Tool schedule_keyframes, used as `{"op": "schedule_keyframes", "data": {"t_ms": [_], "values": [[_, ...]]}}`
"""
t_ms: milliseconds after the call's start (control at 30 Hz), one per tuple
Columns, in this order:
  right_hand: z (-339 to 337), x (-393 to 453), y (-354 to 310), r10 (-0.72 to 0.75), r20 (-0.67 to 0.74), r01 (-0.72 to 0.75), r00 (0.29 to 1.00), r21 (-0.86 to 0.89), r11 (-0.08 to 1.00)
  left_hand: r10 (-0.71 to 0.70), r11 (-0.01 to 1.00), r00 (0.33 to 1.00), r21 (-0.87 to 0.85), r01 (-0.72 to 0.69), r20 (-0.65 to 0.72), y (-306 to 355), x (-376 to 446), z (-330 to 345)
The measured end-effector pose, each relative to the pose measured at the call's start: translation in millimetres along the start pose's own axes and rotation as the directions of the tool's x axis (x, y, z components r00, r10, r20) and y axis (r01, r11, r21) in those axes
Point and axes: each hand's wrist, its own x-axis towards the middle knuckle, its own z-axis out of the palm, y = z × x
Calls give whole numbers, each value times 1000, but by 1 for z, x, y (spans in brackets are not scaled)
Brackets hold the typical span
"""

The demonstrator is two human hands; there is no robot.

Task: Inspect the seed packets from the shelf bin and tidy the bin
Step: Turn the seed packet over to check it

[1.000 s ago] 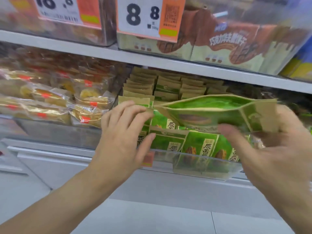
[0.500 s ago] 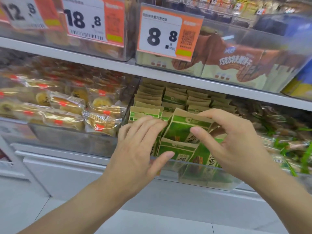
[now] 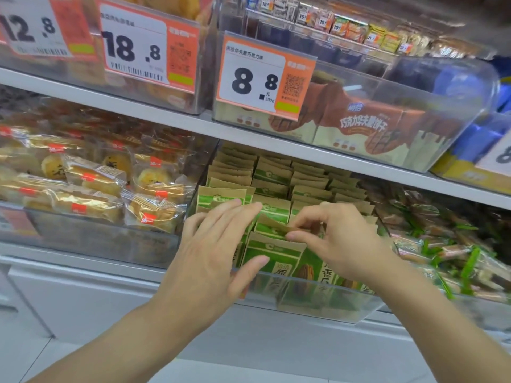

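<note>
Packets (image 3: 272,214): green-and-tan seed packs, standing in rows inside a clear bin (image 3: 318,302) on the lower shelf, filling it from front wall to back. Front-row packs show green faces with printed characters through the bin's front wall.

Held packet (image 3: 272,226): one pack near the bin's front middle, tilted, its tan top edge pinched between thumb and fingers of the right hand (image 3: 338,239). Its lower part sits down among the neighbouring packs.

Left hand (image 3: 213,252): released, fingers straight and spread, lying against the tops of the packs at the bin's front left; thumb reaches across the front-row pack.

Pastries (image 3: 91,189): clear-wrapped, with red labels, heaped in the bin just left of the seed bin.

Green-wrapped sweets (image 3: 448,244): loose pile in the bin just right.

Upper shelf (image 3: 171,117): clear bins with price tags. The 8.8 tag (image 3: 262,78) hangs on a bin of brown-and-cream boxes (image 3: 367,128) directly above the seed bin; the 18.8 tag (image 3: 149,48) and a 12.8 tag (image 3: 36,26) stand to its left.
</note>
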Motion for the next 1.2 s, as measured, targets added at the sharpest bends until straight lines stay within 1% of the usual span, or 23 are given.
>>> {"op": "schedule_keyframes", "data": {"t_ms": [67,200,267,333,367,400,433,500,567,633,733,767,867,967,1033,1133,1200], "values": [[1,1,2,-2,5,2,1000,28,1000,20,1000,1000,8,-20,15,2,1,3],[2,-1,4,-58,-113,77,992,172,982,24,1000,1000,19,-24,13,2,3,8],[0,-1,3,-46,-66,58,997,202,978,28,1000,999,6,-28,-19,0,5,9],[-6,0,1,13,34,-20,999,220,975,54,999,998,0,-54,-42,-3,7,11],[-8,2,1,44,62,-59,997,255,965,68,998,996,2,-68,-51,-4,8,11],[-10,4,1,70,62,-85,996,275,958,81,997,995,6,-81,-57,-5,9,11],[-11,7,1,88,32,-93,996,264,960,93,996,994,9,-92,-62,-6,11,11],[-9,16,3,97,-77,-84,992,163,983,112,994,991,6,-112,-66,-6,14,11],[-6,27,1,108,-113,-99,988,83,992,119,993,991,-9,-120,-60,-6,16,10],[-2,38,1,113,-54,-112,992,18,994,117,993,992,-25,-118,-51,-4,15,8],[4,48,-4,121,101,-115,987,-69,991,139,990,989,-20,-140,-46,0,13,5],[7,49,-4,121,107,-114,987,-70,991,148,989,988,-18,-149,-47,0,13,4],[9,50,-5,120,15,-120,993,-3,993,142,990,988,-2,-142,-58,3,13,2],[7,44,-5,99,15,-99,995,-2,995,147,988,985,52,-143,-95,8,12,3],[1,37,-6,64,-48,-63,997,22,998,173,983,979,81,-165,-106,9,12,4],[-6,23,-9,16,-205,-2,979,72,997,162,980,985,121,-155,-53,8,13,4],[-7,13,-9,-25,-237,38,971,49,998,141,980,990,139,-141,14,7,14,3]]}}
